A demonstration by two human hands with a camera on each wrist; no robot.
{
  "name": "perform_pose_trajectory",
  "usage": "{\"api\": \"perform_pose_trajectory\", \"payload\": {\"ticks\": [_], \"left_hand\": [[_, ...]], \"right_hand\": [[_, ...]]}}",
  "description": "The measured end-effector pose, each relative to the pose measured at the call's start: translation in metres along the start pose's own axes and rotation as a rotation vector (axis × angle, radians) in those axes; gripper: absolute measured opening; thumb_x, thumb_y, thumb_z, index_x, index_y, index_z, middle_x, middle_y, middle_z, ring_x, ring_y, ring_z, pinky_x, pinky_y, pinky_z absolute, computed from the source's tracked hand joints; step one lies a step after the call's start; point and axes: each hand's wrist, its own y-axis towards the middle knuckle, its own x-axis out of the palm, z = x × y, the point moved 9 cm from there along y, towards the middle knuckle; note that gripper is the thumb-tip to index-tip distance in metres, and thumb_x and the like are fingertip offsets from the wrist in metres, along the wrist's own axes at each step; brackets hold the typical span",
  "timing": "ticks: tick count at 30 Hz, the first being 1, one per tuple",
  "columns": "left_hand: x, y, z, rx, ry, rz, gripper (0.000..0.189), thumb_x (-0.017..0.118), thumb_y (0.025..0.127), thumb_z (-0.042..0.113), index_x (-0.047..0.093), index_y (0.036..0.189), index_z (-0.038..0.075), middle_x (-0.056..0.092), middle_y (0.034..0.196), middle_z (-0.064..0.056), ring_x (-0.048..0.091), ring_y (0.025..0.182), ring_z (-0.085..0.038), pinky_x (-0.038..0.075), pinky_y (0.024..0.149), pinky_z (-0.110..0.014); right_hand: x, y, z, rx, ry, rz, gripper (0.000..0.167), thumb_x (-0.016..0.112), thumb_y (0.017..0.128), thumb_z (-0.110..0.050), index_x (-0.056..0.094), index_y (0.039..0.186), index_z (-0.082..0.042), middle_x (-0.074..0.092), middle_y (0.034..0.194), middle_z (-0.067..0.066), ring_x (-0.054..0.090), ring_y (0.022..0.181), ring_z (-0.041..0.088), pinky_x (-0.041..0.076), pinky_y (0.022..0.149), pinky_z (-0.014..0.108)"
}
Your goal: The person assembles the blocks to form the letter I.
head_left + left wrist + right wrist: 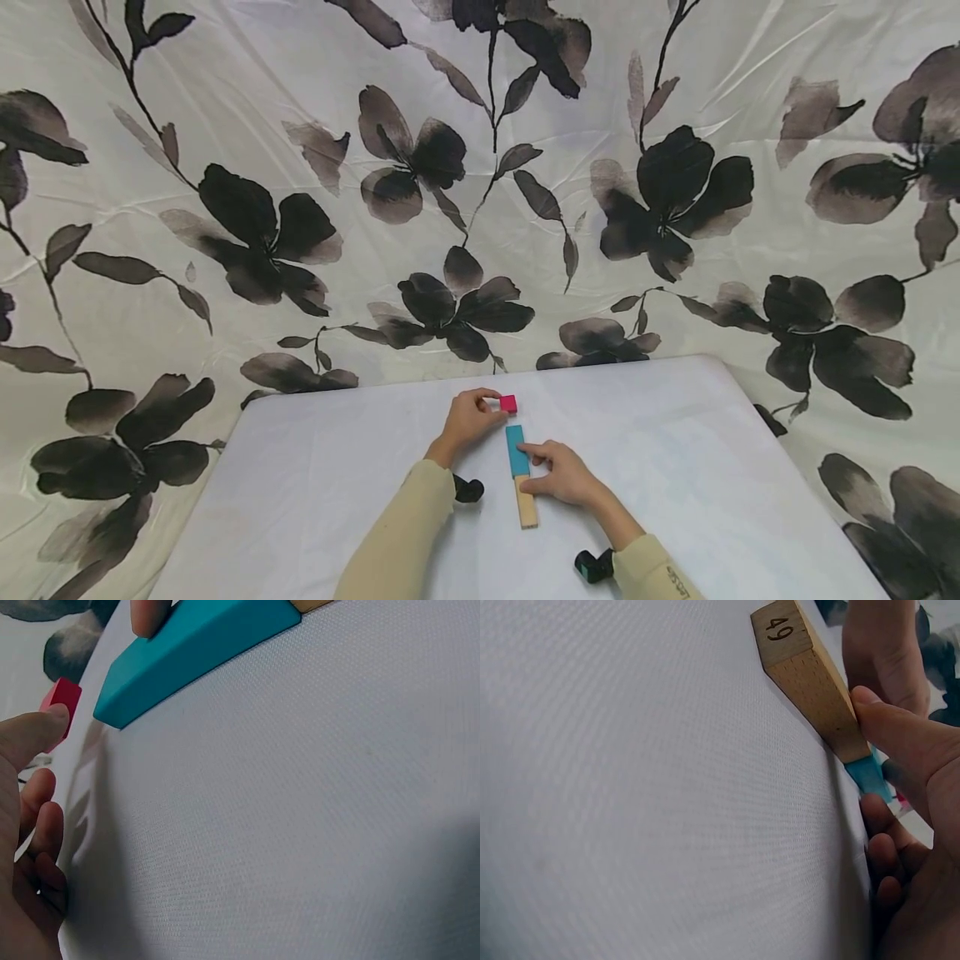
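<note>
A pinkish-red cube (509, 404) is pinched between the thumb and a finger of my left hand (468, 421), near the table's far side. In the left wrist view, the thumb lies across the near face of that cube (69, 693). Just below it, a teal bar (514, 444) and a plain wooden bar (528, 510) lie end to end in one line. My right hand (568, 477) touches them from the right, index finger at the teal bar and thumb on the wooden one. The number 49 marks the wooden bar's end (780, 628).
A white cloth covers the table (300, 500). Behind it hangs a pale curtain (540, 250) with dark flower prints. Black wrist-worn devices show beside both sleeves (408, 521).
</note>
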Motion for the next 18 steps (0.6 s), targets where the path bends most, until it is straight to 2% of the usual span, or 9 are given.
{"api": "perform_pose_trajectory", "payload": {"ticks": [7,18], "left_hand": [[0.004,-0.003,-0.002,-0.045,0.001,-0.006,0.035,0.082,0.08,0.026,0.072,0.11,0.012,0.05,0.061,0.001,0.045,0.058,-0.013,0.037,0.053,-0.026],[0.006,-0.002,-0.011,-0.066,0.063,0.022,0.035,0.081,0.08,0.032,0.072,0.11,0.017,0.051,0.062,0.002,0.047,0.058,-0.014,0.038,0.053,-0.027]], "right_hand": [[0.002,-0.001,0.003,0.0,-0.005,0.003,0.061,0.081,0.08,-0.03,0.06,0.134,-0.011,0.05,0.09,0.0,0.042,0.082,0.019,0.036,0.069,0.032],[0.001,0.001,0.002,-0.03,-0.011,0.006,0.061,0.081,0.08,-0.03,0.06,0.134,-0.011,0.051,0.09,0.0,0.043,0.082,0.019,0.036,0.069,0.031]]}}
